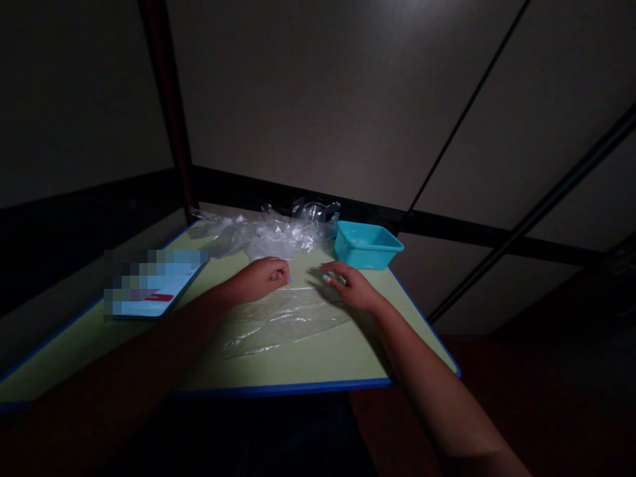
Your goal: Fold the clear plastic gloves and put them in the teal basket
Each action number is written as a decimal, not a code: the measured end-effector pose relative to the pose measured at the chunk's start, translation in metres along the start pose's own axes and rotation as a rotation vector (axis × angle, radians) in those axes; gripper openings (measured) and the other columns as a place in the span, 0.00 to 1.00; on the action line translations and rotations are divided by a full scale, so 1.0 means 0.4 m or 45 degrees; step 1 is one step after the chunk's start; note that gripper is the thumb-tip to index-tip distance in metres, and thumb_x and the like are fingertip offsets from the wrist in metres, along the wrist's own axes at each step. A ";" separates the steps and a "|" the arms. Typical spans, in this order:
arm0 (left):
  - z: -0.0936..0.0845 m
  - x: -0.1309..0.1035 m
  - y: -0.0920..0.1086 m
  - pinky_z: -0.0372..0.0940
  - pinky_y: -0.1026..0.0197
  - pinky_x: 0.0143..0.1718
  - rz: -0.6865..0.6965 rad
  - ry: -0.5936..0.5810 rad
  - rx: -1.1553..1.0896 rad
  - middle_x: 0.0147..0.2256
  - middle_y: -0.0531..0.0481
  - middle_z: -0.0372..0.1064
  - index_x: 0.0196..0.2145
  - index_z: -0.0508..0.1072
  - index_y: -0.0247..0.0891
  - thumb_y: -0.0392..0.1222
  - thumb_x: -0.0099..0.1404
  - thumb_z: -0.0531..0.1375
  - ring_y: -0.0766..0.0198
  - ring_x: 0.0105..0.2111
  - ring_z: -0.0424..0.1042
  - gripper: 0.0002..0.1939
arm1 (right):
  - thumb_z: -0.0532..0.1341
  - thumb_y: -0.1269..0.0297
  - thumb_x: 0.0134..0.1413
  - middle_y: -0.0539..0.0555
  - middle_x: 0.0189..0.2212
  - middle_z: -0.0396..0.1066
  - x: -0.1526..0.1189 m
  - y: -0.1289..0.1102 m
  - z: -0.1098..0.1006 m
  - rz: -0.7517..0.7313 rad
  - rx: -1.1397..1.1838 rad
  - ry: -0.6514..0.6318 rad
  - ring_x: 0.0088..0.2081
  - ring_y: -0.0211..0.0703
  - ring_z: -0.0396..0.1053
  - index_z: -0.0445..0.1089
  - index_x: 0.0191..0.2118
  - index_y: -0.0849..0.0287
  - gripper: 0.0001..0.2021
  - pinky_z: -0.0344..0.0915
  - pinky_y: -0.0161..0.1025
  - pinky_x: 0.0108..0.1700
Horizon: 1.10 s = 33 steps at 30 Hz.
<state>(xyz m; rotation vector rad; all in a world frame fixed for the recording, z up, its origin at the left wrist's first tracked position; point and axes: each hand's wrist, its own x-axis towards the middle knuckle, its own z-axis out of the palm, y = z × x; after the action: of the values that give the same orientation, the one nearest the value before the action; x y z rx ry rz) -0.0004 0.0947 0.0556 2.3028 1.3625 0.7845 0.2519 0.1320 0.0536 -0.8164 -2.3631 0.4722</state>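
A clear plastic bag (283, 321) lies flattened across the middle of the table, with creases catching the light. My left hand (263, 278) is over its far left edge, fingers curled closed; whatever they hold, if anything, is too small to make out. Above the bag's far right part is my right hand (350, 286), thumb and fingers apart, with nothing visible between them. Beyond both hands, a heap of crumpled clear plastic bags (278, 235) spreads along the table's back edge.
A turquoise plastic bin (366, 245) stands at the back right corner of the pale green table (318, 361), which has a blue rim. To the left lies a flat tablet-like item (163, 291), partly blurred out. Dark-trimmed panels (308, 112) rise behind the table.
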 end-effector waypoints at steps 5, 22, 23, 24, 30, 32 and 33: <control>0.003 -0.014 0.013 0.49 0.64 0.25 -0.083 -0.181 0.192 0.22 0.53 0.60 0.22 0.62 0.38 0.48 0.58 0.52 0.65 0.24 0.59 0.13 | 0.53 0.52 0.58 0.56 0.63 0.48 -0.012 -0.039 0.008 0.068 0.013 -0.475 0.63 0.52 0.44 0.54 0.61 0.49 0.26 0.36 0.60 0.61; 0.004 -0.006 -0.001 0.52 0.63 0.28 -0.083 0.043 0.119 0.26 0.52 0.62 0.24 0.63 0.38 0.50 0.56 0.55 0.64 0.27 0.61 0.12 | 0.53 0.38 0.49 0.59 0.66 0.28 -0.027 -0.010 -0.027 0.417 -0.322 -0.733 0.65 0.59 0.26 0.38 0.65 0.51 0.43 0.29 0.65 0.59; 0.003 -0.002 0.004 0.53 0.63 0.29 -0.085 0.112 0.005 0.26 0.52 0.62 0.25 0.64 0.38 0.50 0.56 0.55 0.64 0.28 0.61 0.12 | 0.52 0.39 0.51 0.58 0.66 0.28 -0.027 -0.007 -0.026 0.424 -0.326 -0.699 0.65 0.58 0.26 0.37 0.66 0.52 0.42 0.28 0.65 0.59; 0.001 0.002 0.008 0.54 0.63 0.29 -0.120 0.172 -0.153 0.26 0.52 0.62 0.26 0.64 0.38 0.50 0.57 0.55 0.65 0.27 0.61 0.12 | 0.51 0.41 0.53 0.58 0.66 0.28 -0.026 -0.004 -0.024 0.430 -0.325 -0.660 0.65 0.57 0.26 0.36 0.66 0.52 0.40 0.27 0.65 0.59; -0.027 0.018 0.008 0.59 0.62 0.26 -0.543 0.286 -1.373 0.24 0.51 0.62 0.28 0.61 0.38 0.57 0.63 0.46 0.66 0.23 0.61 0.20 | 0.46 0.51 0.61 0.55 0.65 0.36 -0.019 0.025 -0.011 0.347 -0.065 -0.404 0.65 0.50 0.33 0.40 0.65 0.50 0.29 0.31 0.59 0.62; -0.038 0.019 0.000 0.60 0.61 0.25 -0.628 0.288 -1.549 0.24 0.50 0.62 0.28 0.61 0.38 0.60 0.63 0.45 0.66 0.23 0.61 0.22 | 0.46 0.51 0.62 0.54 0.65 0.37 -0.018 0.033 -0.011 0.319 0.014 -0.350 0.65 0.49 0.34 0.42 0.65 0.51 0.28 0.33 0.57 0.63; -0.042 0.019 -0.003 0.60 0.60 0.25 -0.657 0.297 -1.595 0.24 0.50 0.63 0.28 0.61 0.39 0.61 0.62 0.45 0.65 0.23 0.61 0.22 | 0.46 0.51 0.61 0.54 0.65 0.37 -0.018 0.034 -0.012 0.314 0.029 -0.349 0.65 0.48 0.34 0.42 0.65 0.51 0.29 0.33 0.56 0.63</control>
<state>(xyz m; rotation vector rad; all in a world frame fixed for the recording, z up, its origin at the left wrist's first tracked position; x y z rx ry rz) -0.0087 0.1020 0.0704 0.8792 0.9754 1.2367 0.2655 0.1383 0.0475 -1.0995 -2.5081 0.7536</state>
